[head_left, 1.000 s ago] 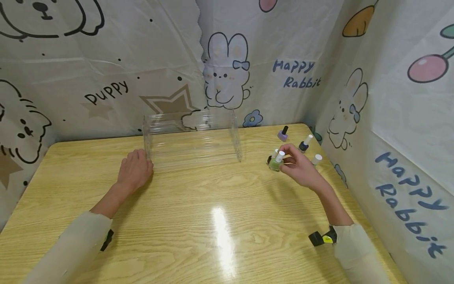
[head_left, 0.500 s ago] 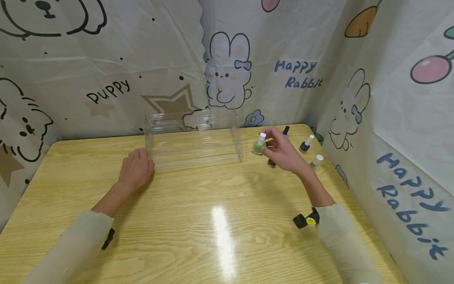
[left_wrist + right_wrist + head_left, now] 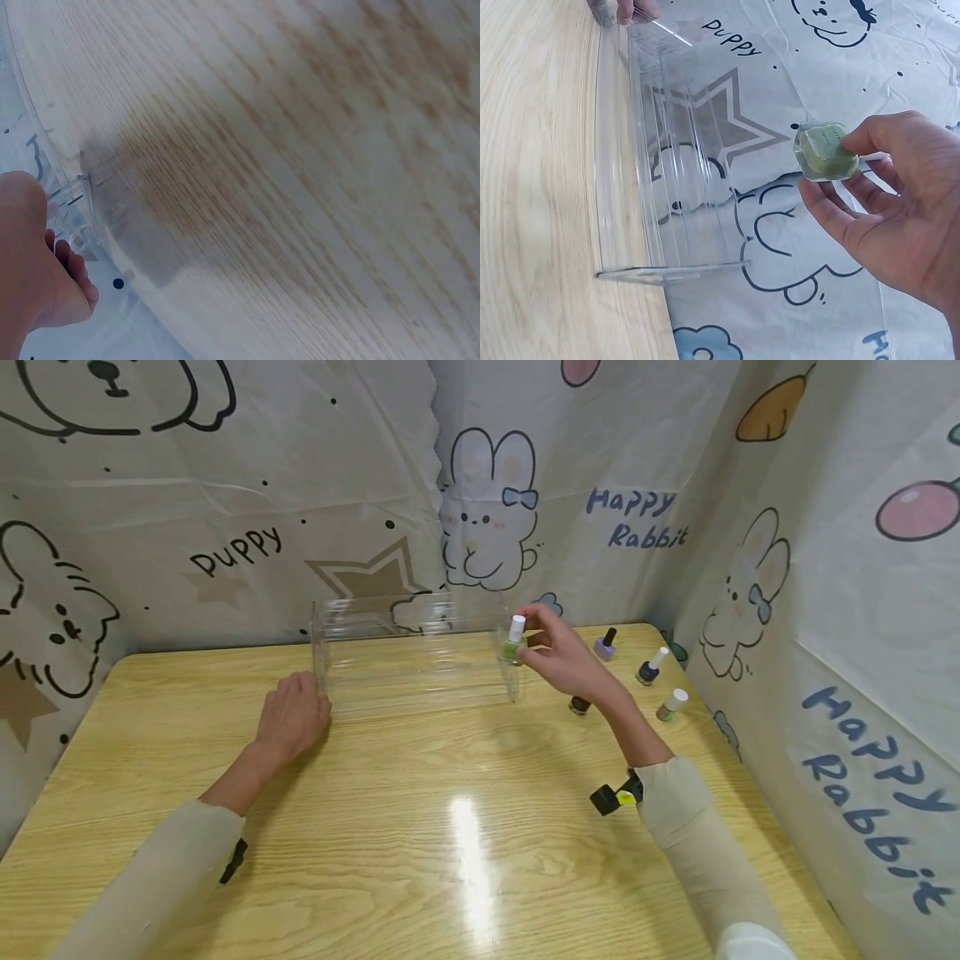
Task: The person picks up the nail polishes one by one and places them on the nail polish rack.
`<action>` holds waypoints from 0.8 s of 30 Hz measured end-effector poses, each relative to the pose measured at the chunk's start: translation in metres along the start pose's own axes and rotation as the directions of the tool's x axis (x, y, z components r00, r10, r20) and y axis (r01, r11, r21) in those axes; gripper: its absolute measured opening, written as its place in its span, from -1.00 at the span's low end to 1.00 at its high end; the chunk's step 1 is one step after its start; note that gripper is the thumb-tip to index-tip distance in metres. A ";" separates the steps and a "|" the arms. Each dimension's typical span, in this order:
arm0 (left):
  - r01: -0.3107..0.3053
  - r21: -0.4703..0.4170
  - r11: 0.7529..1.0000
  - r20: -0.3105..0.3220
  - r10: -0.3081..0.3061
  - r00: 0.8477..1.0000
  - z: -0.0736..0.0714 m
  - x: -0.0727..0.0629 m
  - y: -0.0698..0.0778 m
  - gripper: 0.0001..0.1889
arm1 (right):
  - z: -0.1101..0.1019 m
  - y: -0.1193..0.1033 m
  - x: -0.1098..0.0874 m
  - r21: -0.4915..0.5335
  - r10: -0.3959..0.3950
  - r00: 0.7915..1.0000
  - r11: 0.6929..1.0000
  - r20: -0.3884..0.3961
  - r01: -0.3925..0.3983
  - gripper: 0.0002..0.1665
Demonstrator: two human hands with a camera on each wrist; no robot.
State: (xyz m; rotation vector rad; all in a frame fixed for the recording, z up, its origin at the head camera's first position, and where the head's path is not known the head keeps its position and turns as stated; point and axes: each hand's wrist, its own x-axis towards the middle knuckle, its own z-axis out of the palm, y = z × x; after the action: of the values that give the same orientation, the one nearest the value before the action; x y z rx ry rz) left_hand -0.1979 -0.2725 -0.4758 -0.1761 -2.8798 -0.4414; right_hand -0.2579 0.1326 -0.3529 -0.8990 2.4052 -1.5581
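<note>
A clear, stepped plastic rack (image 3: 405, 672) stands at the back of the wooden table. My left hand (image 3: 292, 714) grips its left end with curled fingers, and part of that grip is hidden. At the rack's right end, my right hand (image 3: 562, 656) holds a green nail polish bottle (image 3: 514, 642) with a white cap, pinched between thumb and fingers. The right wrist view shows the underside of this bottle (image 3: 826, 152), held off the table and close to the rack's tiers (image 3: 675, 150).
Right of the rack stand a purple bottle (image 3: 604, 647) with a black cap, a dark blue bottle (image 3: 650, 668), a white-capped greenish bottle (image 3: 672, 705) and a dark bottle (image 3: 579, 705) partly behind the right hand. Printed cloth (image 3: 360, 485) hangs behind the table (image 3: 390, 827).
My right hand has carried the green nail polish bottle leftward, from among the other bottles to the rack's right end. My left hand has stayed at the rack's left end.
</note>
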 end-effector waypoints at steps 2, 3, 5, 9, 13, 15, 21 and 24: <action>0.005 0.002 1.000 0.007 -0.005 1.000 0.000 0.000 -0.001 -0.78 | 0.003 -0.003 0.006 0.004 -0.006 1.000 1.000 0.006 0.006 -0.49; 0.008 0.001 1.000 0.011 -0.008 1.000 0.001 0.000 -0.001 -0.78 | 0.004 -0.004 0.010 0.000 -0.010 1.000 1.000 0.011 0.010 -0.49; 0.015 -0.002 1.000 0.016 -0.015 1.000 0.001 0.001 -0.002 -0.77 | 0.007 -0.006 0.016 -0.012 -0.013 1.000 1.000 0.021 0.014 -0.48; 0.023 -0.006 1.000 0.020 -0.023 1.000 0.002 0.001 -0.003 -0.77 | 0.012 -0.011 0.030 -0.020 -0.034 0.998 0.999 0.047 0.035 -0.48; 0.021 -0.009 1.000 0.019 -0.021 1.000 0.002 0.001 -0.002 -0.78 | 0.018 -0.016 0.044 -0.022 -0.065 0.995 0.998 0.073 0.067 -0.50; 0.021 -0.009 1.000 0.019 -0.021 1.000 0.002 0.001 -0.001 -0.79 | 0.022 -0.019 0.051 -0.030 -0.075 0.994 0.997 0.082 0.078 -0.51; 0.016 -0.006 1.000 0.012 -0.016 1.000 0.001 0.001 -0.001 -0.80 | 0.033 -0.026 0.072 -0.057 -0.085 0.992 0.994 0.090 0.090 -0.52; 0.014 -0.006 1.000 0.012 -0.014 1.000 0.001 0.001 -0.002 -0.80 | 0.040 -0.028 0.082 -0.068 -0.090 0.990 0.993 0.104 0.097 -0.53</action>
State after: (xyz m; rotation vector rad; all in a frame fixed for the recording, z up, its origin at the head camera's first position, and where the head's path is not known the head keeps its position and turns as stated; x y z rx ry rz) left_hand -0.1994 -0.2741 -0.4775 -0.1603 -2.8933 -0.4525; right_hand -0.2963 0.0487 -0.3305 -1.0923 2.3952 -1.4257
